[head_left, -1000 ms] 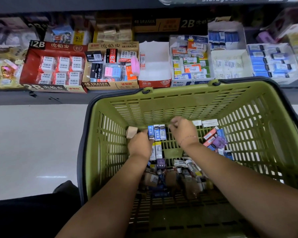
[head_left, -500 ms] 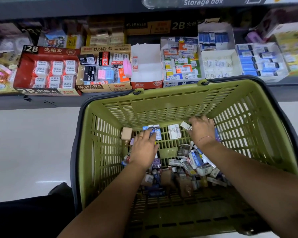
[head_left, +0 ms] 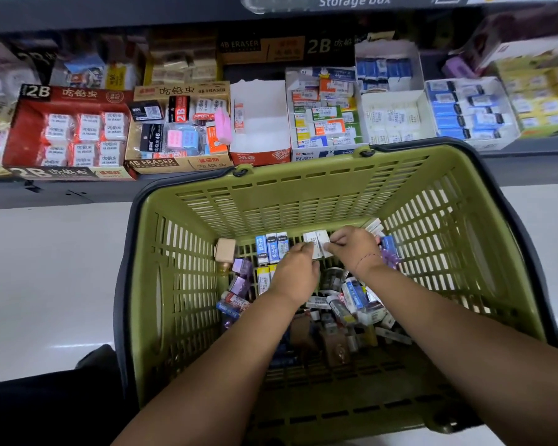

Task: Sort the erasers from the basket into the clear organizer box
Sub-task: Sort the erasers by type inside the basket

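The green basket (head_left: pixel 303 194) stands in front of me with a loose heap of wrapped erasers (head_left: pixel 345 300) on its floor. Three blue-sleeved erasers (head_left: pixel 272 247) lie side by side by the far wall. Right of them lie two white erasers (head_left: pixel 318 241). My right hand (head_left: pixel 356 249) pinches their right edge with its fingertips. My left hand (head_left: pixel 295 272) has its fingers curled onto their left edge, the tips hidden. I see no clear organizer box that I can tell apart from the shelf.
Behind the basket a low shelf holds cardboard display boxes: a red 2B box (head_left: pixel 68 133), a 4B eraser box (head_left: pixel 178 130), a nearly bare white box (head_left: pixel 260 123) and blue-eraser trays (head_left: pixel 471 111). A tan block (head_left: pixel 225 251) leans in the basket's far left corner.
My left hand left the blue erasers and moved right to the white ones. My right hand came left from the basket's right side onto the same white erasers.
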Demonstrator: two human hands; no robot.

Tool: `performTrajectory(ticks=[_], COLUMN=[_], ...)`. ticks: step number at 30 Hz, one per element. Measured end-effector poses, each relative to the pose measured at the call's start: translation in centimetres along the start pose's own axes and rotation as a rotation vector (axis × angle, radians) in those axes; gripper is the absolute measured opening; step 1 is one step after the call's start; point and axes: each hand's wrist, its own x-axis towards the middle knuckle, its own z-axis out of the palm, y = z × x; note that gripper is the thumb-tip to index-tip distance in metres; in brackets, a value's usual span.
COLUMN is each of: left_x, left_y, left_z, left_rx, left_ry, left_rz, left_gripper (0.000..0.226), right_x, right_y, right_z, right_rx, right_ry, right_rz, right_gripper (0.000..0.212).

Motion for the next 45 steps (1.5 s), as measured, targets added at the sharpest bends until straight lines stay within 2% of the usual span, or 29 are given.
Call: performTrajectory(ticks=[3, 5, 7, 8, 10, 12, 15, 22, 27, 31, 33, 38, 41, 45], left_x=[0.3, 0.3, 0.2, 0.2, 0.1, 0.2, 0.4, 0.6, 0.6, 0.6, 0.5, 0.5, 0.6, 0.7], left_y=[0.2, 0.2, 0.3, 0.3, 0.3, 0.4, 0.7, 0.6, 0.5, 0.5, 0.6, 0.6, 0.7, 0.8], left_z=[0.6, 0.8, 1.1, 1.3, 1.5, 1.7, 1.8, 1.4, 1.3, 1.5, 1.5, 1.5, 1.5, 1.4], left_rx=[0.016, 0.032, 0.036, 0.040, 0.052, 0.051, 0.044, 0.041, 0.029, 0.018, 0.012, -0.006, -0.016, -0.044], left_ry=[-0.020, -0.020, -0.039, -0.046, -0.048, -0.048, -0.056, -0.067, -0.063, -0.072, -0.078, -0.083, -0.082, -0.077], left_rz=[-0.039, -0.031, -0.009, -0.004, -0.014, -0.033, -0.057, -0.076, -0.075, -0.078, -0.081, -0.088, -0.085, -0.087], left_gripper=[0.052, 0.056, 0.061, 0.063, 0.065, 0.065, 0.066, 0.061, 0.062, 0.064, 0.065, 0.064, 0.063, 0.061], right_x=[0.2, 0.7, 0.9, 1.0, 0.9, 0.9, 1.1, 1.3, 1.4, 0.9, 1.0, 1.2, 1.3, 1.8], right_y=[0.4, 1.2, 2.2, 2.5, 2.7, 2.7, 2.5, 2.1, 1.6, 1.7, 1.9, 2.4, 2.4, 1.5], right_z=[-1.0, -2.4, -3.6, -3.9, -3.5, -2.8, -2.5, -2.6, -2.8, -2.2, -2.3, -2.8, -2.8, -2.7], right_rx=[0.004, -0.146, -0.319, -0.404, -0.567, -0.616, -0.609, -0.439, -0.193, 0.015, -0.001, -0.277, -0.235, -0.220], right_ry=[-0.017, 0.133, 0.307, 0.323, 0.261, 0.234, 0.244, 0.215, 0.107, -0.045, -0.053, -0.042, -0.027, 0.111], right_rz=[-0.036, -0.053, -0.051, -0.058, -0.079, -0.063, -0.018, -0.007, -0.103, -0.207, -0.235, -0.269, -0.204, -0.027], right_gripper=[0.005, 0.005, 0.027, 0.039, 0.056, 0.065, 0.066, 0.046, 0.028, 0.029, 0.029, 0.032, 0.027, 0.032])
